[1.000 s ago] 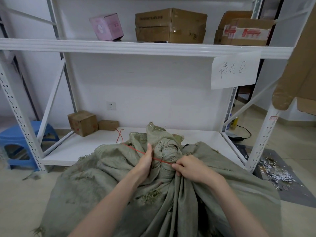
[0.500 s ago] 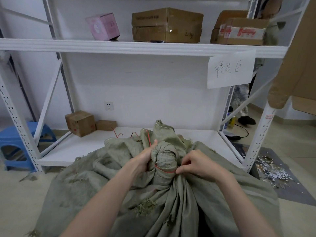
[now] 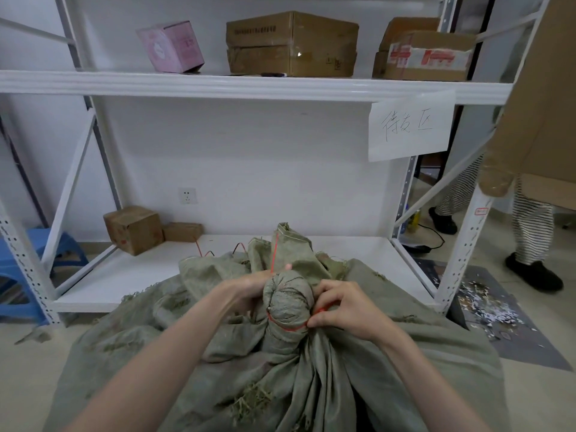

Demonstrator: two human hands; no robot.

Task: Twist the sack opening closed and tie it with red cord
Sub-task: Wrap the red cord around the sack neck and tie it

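A large grey-green woven sack (image 3: pixel 311 375) lies in front of me on the floor, its opening twisted into a tight knob (image 3: pixel 288 299). A thin red cord (image 3: pixel 285 326) circles the neck under the knob. One strand runs up past the knob to the sack's loose top flap, and loose ends curl behind it. My left hand (image 3: pixel 249 286) presses against the knob's left side and pinches the upward strand. My right hand (image 3: pixel 341 307) pinches the cord at the neck's right side.
A white metal rack (image 3: pixel 249 87) stands right behind the sack, with cardboard boxes (image 3: pixel 134 229) on its lower shelf and more boxes above. A blue stool (image 3: pixel 18 275) is at the left. A person's striped legs (image 3: pixel 530 232) stand at the right near paper scraps.
The cord, stretched across the knob a second ago, now wraps around the neck. My left hand has moved up beside the knob, and my right hand has shifted to the neck's right side.
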